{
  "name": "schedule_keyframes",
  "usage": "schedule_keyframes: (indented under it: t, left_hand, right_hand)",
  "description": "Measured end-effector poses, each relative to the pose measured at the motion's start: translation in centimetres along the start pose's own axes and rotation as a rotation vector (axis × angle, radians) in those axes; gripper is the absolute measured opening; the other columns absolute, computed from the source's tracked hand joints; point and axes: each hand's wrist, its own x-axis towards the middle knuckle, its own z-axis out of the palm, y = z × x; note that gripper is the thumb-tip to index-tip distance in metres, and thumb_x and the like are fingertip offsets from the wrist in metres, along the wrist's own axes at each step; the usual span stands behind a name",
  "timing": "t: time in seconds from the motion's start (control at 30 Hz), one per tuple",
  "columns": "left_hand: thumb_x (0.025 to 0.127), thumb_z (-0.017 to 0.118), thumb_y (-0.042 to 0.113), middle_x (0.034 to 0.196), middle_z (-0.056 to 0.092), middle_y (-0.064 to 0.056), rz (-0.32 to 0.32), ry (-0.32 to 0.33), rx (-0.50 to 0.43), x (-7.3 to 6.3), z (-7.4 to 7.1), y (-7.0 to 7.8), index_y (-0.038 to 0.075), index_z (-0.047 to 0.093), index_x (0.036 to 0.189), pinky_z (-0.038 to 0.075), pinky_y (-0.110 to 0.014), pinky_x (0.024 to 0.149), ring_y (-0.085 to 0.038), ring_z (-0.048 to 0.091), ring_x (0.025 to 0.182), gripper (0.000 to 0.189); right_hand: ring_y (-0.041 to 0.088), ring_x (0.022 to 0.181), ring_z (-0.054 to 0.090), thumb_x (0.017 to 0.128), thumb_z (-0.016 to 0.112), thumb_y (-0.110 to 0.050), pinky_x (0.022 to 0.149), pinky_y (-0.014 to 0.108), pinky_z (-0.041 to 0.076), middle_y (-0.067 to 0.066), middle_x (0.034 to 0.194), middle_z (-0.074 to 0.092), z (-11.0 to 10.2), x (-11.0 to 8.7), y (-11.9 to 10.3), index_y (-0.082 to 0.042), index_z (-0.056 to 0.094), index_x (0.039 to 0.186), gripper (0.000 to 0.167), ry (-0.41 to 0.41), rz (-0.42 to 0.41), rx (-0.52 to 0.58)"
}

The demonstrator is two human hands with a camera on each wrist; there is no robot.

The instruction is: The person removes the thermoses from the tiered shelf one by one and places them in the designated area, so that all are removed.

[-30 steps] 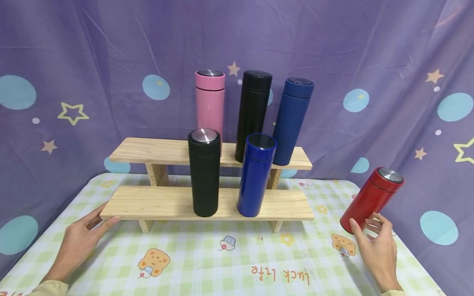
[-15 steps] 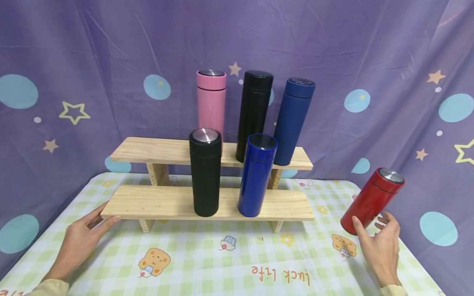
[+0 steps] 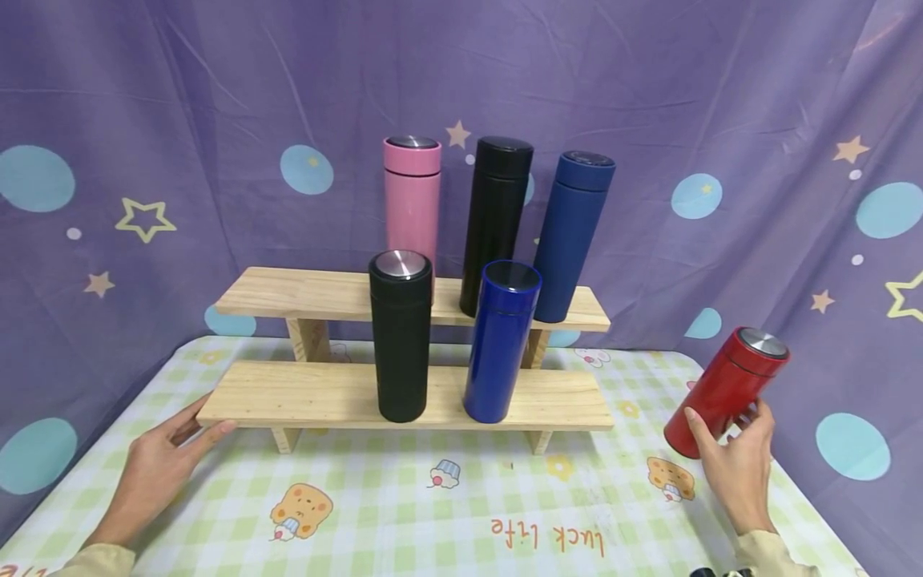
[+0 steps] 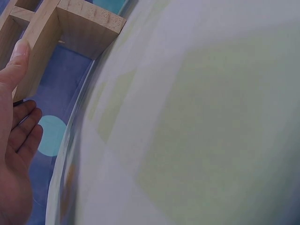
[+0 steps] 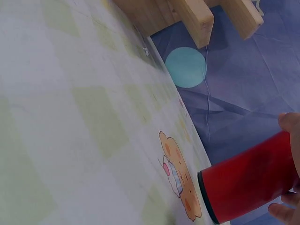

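My right hand holds a red thermos flask with a silver lid top, at the table's right side. The thumb lies on its near left face; the other fingers pass behind it. In the right wrist view the flask's dark-rimmed base appears close to the tablecloth. At far left, my left hand grips the end of a two-tier wooden shelf, thumb at the front corner, fingers at the end. On the lower tier stand a black flask and a glossy blue flask.
The upper tier bears a pink flask, another black flask and a navy flask. A green-checked tablecloth covers the table, and a purple curtain hangs behind. Small dark objects show beside the right sleeve.
The right hand's fingers loosened from the red flask's near side, shifted round behind it, and now close on it with the thumb higher. The left hand and shelf have stayed put.
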Motion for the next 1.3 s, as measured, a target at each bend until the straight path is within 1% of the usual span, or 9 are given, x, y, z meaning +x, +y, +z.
schedule_keyframes:
  t: [0.2, 0.33, 0.43, 0.6, 0.7, 0.77, 0.83, 1.07, 1.3]
  left_hand:
    - [0.101, 0.068, 0.047, 0.141, 0.050, -0.034, 0.008, 0.002, 0.002, -0.1, 0.0, 0.1, 0.003, 0.033, 0.161, 0.042, -0.075, 0.095, -0.061, 0.044, 0.130, 0.082]
    - [0.101, 0.068, 0.047, 0.141, 0.050, -0.034, 0.010, 0.001, 0.003, -0.2, 0.0, 0.1, 0.003, 0.034, 0.161, 0.043, -0.075, 0.094, -0.061, 0.045, 0.129, 0.081]
    - [0.101, 0.068, 0.047, 0.142, 0.049, -0.034, 0.008, -0.002, 0.002, -0.2, 0.0, 0.1, 0.003, 0.033, 0.161, 0.043, -0.075, 0.094, -0.062, 0.045, 0.129, 0.082]
    - [0.101, 0.068, 0.046, 0.142, 0.048, -0.036, 0.014, -0.002, -0.001, -0.2, 0.0, 0.1, 0.003, 0.033, 0.161, 0.044, -0.075, 0.094, -0.062, 0.045, 0.129, 0.081]
    - [0.101, 0.068, 0.046, 0.142, 0.049, -0.035, 0.013, 0.003, -0.001, -0.2, 0.0, 0.1, 0.003, 0.033, 0.161, 0.044, -0.074, 0.094, -0.062, 0.045, 0.129, 0.082]
    - [0.101, 0.068, 0.046, 0.142, 0.049, -0.035, 0.012, 0.005, -0.001, -0.2, 0.0, 0.1, 0.003, 0.033, 0.161, 0.044, -0.074, 0.094, -0.062, 0.045, 0.129, 0.082]
    - [0.101, 0.068, 0.046, 0.142, 0.049, -0.035, 0.009, 0.005, -0.002, -0.1, 0.0, 0.1, 0.003, 0.033, 0.161, 0.044, -0.074, 0.095, -0.062, 0.045, 0.129, 0.082]
    - [0.101, 0.068, 0.047, 0.143, 0.048, -0.035, 0.000, -0.007, -0.010, -0.1, 0.0, 0.1, 0.003, 0.033, 0.161, 0.043, -0.075, 0.095, -0.062, 0.044, 0.130, 0.082]
    - [0.101, 0.068, 0.047, 0.144, 0.046, -0.036, 0.007, -0.011, -0.008, -0.1, -0.1, 0.1, 0.004, 0.033, 0.161, 0.043, -0.075, 0.095, -0.062, 0.043, 0.130, 0.081]
  right_hand:
    - [0.047, 0.128, 0.048, 0.095, 0.077, -0.027, 0.103, 0.064, 0.042, 0.030, 0.146, 0.042, 0.1, 0.6, 0.4, -0.001, 0.016, 0.161, 0.093, -0.007, -0.006, 0.004]
    - [0.047, 0.126, 0.050, 0.096, 0.076, -0.027, 0.100, 0.060, 0.045, 0.031, 0.145, 0.043, 0.1, 0.9, 0.6, 0.000, 0.016, 0.160, 0.092, -0.014, 0.000, -0.008]
    - [0.047, 0.126, 0.051, 0.097, 0.075, -0.028, 0.105, 0.058, 0.047, 0.031, 0.146, 0.043, 0.0, 1.4, 0.7, -0.002, 0.014, 0.161, 0.092, -0.034, 0.014, -0.007]
    - [0.051, 0.128, 0.048, 0.099, 0.073, -0.029, 0.110, 0.065, 0.043, 0.034, 0.148, 0.041, -0.3, 2.0, 0.8, -0.002, 0.010, 0.162, 0.093, -0.079, 0.035, 0.010]
    - [0.048, 0.127, 0.051, 0.098, 0.073, -0.030, 0.108, 0.053, 0.049, 0.032, 0.146, 0.045, -0.4, 2.0, 0.8, -0.002, 0.014, 0.161, 0.091, -0.085, 0.048, -0.004]
    - [0.046, 0.124, 0.053, 0.098, 0.074, -0.030, 0.100, 0.041, 0.052, 0.030, 0.144, 0.048, -0.4, 2.0, 0.8, -0.001, 0.017, 0.160, 0.089, -0.081, 0.053, -0.014]
    - [0.044, 0.123, 0.054, 0.098, 0.074, -0.031, 0.092, 0.034, 0.050, 0.029, 0.142, 0.049, -0.4, 1.9, 0.8, -0.001, 0.020, 0.159, 0.087, -0.078, 0.058, -0.020]
    - [0.045, 0.124, 0.053, 0.098, 0.074, -0.031, 0.099, 0.040, 0.052, 0.029, 0.144, 0.049, -0.4, 2.1, 0.7, -0.002, 0.021, 0.160, 0.087, -0.075, 0.064, -0.002]
    - [0.043, 0.122, 0.054, 0.097, 0.075, -0.031, 0.088, 0.027, 0.047, 0.029, 0.141, 0.051, -0.4, 2.0, 0.9, -0.003, 0.022, 0.160, 0.086, -0.067, 0.054, 0.004]
